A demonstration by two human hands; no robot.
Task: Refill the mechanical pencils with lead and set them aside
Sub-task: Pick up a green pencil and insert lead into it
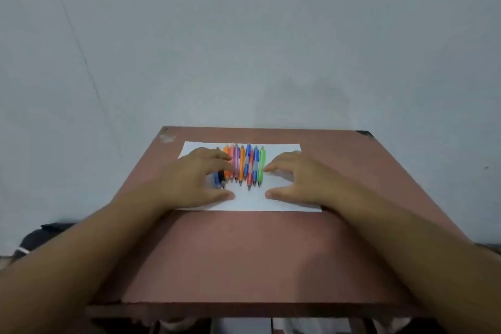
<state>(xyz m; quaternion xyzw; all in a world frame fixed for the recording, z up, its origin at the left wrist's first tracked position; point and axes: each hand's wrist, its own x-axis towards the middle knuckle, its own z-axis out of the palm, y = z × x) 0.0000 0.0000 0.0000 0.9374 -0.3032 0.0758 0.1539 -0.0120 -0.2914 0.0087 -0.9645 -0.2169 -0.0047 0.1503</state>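
Open hands (291,176) flanking unlabelled mechanical pencils (245,165) on paper (282,198)

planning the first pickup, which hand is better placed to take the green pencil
Right. The right hand has its fingertips beside the green pencil at the row's right end; the left hand covers the row's opposite end.
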